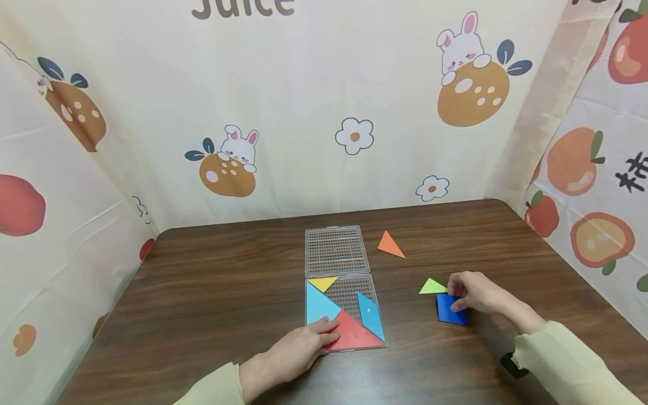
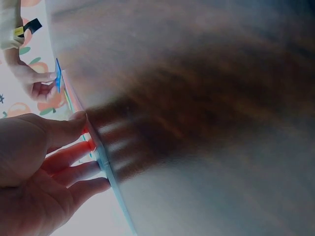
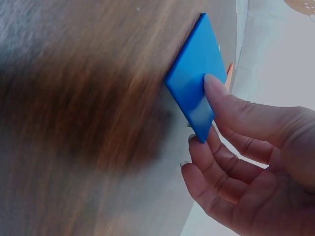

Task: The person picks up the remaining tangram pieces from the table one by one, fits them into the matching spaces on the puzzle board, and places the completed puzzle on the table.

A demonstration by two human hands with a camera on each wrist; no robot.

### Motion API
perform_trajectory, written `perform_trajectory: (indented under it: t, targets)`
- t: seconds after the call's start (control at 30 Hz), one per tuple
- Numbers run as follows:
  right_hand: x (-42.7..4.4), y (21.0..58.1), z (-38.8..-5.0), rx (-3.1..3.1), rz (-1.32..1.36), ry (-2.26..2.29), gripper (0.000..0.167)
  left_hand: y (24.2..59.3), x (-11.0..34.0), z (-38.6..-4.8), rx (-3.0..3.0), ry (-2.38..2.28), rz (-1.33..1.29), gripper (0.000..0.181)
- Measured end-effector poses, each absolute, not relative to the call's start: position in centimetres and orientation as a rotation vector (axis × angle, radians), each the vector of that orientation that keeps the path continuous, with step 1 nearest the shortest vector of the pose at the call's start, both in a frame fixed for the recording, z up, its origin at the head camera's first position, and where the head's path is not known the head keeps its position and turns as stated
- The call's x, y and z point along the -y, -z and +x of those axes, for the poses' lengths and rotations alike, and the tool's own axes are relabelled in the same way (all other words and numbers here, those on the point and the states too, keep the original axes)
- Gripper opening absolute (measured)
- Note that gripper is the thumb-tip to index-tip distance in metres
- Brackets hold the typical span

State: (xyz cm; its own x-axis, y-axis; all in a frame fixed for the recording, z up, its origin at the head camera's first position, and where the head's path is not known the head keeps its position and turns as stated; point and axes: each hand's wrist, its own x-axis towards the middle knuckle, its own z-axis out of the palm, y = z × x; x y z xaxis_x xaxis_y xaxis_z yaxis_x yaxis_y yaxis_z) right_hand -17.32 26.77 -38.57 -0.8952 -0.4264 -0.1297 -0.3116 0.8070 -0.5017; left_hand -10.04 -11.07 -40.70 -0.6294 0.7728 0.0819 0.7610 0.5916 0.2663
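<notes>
My right hand (image 1: 476, 292) pinches a dark blue square (image 1: 450, 310) between thumb and fingers; in the right wrist view the thumb lies on the face of the blue square (image 3: 194, 73), one edge of it near the table. A lime triangle (image 1: 432, 287) lies just beyond it. My left hand (image 1: 298, 349) rests with extended fingers on the red triangle (image 1: 354, 333) and the tray's near edge. Beside the red piece in the tray (image 1: 349, 293) are a light blue triangle (image 1: 319, 304), a yellow triangle (image 1: 323, 283) and a blue parallelogram (image 1: 370, 316).
An orange triangle (image 1: 390, 245) lies on the brown table (image 1: 228, 281), right of the tray's open lid (image 1: 336, 251). A printed curtain (image 1: 304, 112) stands behind the table's far edge and along both sides.
</notes>
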Motion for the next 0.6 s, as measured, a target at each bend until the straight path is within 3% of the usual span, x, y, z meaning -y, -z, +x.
perform_trajectory:
  t: [0.6]
  targets:
    - [-27.0,37.5,-17.1,-2.698,-0.555,0.787,0.016,40.8,11.0,-10.0,-2.772,-0.435,1.351,0.032]
